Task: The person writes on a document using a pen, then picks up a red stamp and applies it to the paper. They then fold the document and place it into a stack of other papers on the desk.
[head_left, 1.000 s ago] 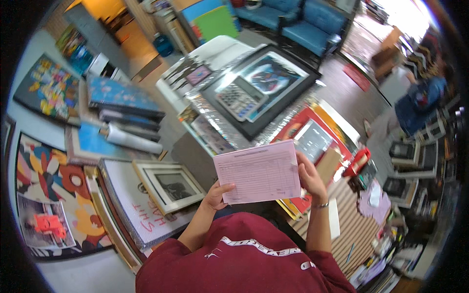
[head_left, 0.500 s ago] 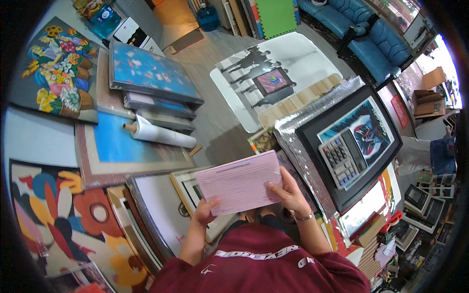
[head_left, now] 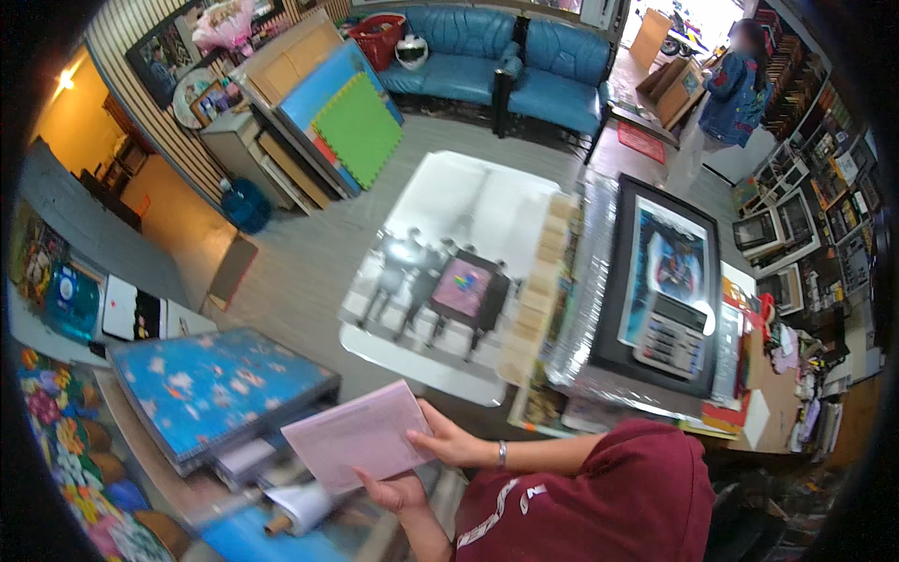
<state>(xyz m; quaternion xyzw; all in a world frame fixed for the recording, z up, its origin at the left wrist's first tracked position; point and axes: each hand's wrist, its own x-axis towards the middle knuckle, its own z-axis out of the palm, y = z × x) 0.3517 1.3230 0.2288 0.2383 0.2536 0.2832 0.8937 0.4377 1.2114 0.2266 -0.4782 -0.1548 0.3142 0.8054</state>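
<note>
A pink pad of printed forms (head_left: 356, 438) is held out in front of me, tilted, its printing blurred. My right hand (head_left: 448, 438) is closed on its right edge, thumb on top. At the lower edge, my left hand (head_left: 395, 491) supports the pad, its thumb by the edge and its other fingers partly hidden. Just beyond the pad lies a stack of canvases topped by a blue one with pale blossoms (head_left: 220, 389). Below it is a white roll on a brown core (head_left: 302, 506).
A white table (head_left: 468, 379) bears a black-and-white print and a small framed picture. To its right, a calculator (head_left: 672, 339) rests on a black framed poster (head_left: 609, 309). Blue sofas (head_left: 449, 61) stand behind. A person in a denim jacket (head_left: 735, 98) stands at far right.
My view has swung round, bringing the sofas and the person into fuller view. The pad, still in both hands, now sits lower and left in view, beside the blue canvas stack.
</note>
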